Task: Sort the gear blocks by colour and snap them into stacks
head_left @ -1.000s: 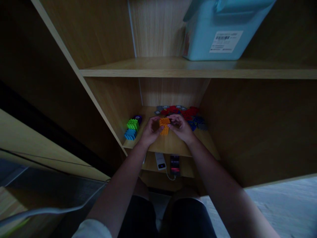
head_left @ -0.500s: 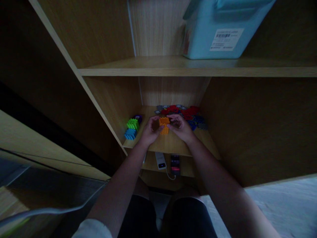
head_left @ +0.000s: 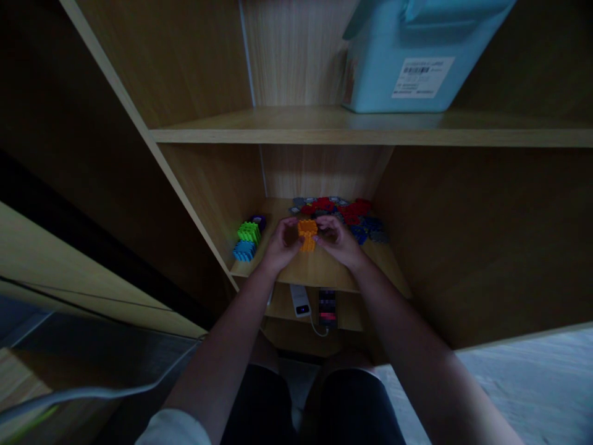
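Right of the green block (head_left: 249, 232), the orange block (head_left: 307, 234) presents its longer axis toward the person, held between the half-curled left hand (head_left: 280, 246), nearer the green block, and half-curled right hand (head_left: 340, 243), thumbs at its sides.

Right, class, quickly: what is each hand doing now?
Left hand: holding the orange block, left side.
Right hand: holding the same block, right side.
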`<state>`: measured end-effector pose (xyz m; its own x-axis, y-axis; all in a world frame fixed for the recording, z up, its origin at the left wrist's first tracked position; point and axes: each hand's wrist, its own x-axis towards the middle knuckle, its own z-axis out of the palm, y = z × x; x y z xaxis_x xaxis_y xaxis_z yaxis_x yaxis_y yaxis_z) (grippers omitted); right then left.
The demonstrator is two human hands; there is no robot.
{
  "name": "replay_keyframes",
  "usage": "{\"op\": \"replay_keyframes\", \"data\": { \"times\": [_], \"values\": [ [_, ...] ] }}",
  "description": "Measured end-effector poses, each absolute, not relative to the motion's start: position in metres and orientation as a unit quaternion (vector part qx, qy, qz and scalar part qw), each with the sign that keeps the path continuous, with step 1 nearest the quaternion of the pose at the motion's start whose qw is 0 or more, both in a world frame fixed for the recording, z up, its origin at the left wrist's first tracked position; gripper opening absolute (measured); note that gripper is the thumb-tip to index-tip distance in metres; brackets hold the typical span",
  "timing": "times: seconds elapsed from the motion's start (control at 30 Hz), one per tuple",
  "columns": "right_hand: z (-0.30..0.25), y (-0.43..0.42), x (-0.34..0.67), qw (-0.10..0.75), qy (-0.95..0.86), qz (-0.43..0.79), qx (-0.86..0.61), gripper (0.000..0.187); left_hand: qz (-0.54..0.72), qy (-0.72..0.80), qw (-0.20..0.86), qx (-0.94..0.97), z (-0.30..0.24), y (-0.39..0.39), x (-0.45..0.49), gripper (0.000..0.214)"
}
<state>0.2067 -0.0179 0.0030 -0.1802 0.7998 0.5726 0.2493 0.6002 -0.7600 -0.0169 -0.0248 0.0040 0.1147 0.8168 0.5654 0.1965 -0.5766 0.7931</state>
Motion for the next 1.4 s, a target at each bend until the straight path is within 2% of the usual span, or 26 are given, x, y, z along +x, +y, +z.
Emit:
{"op": "replay_keyframes", "data": {
  "times": [0.77, 1.1, 1.4],
  "values": [
    [0.0061, -0.0194, 0.2047, 0.533, -0.725, 0.252, -0.357, 0.048, 0.556, 0.366, 0.269, 0.696, 0.0053, -0.0265, -0.0178, 0.053],
    [0.0023, -0.0191, 0.2089, 0.505, -0.738, 0.254, -0.368, 0.059, 0.551, 0.365, 0.278, 0.697, 0.0024, -0.0238, -0.0188, 0.052],
    [-0.0019, -0.0166, 0.2121, 0.489, -0.747, 0.266, -0.364, 0.055, 0.548, 0.362, 0.286, 0.697, 0.0028, -0.0242, -0.0182, 0.052]
  ]
}}
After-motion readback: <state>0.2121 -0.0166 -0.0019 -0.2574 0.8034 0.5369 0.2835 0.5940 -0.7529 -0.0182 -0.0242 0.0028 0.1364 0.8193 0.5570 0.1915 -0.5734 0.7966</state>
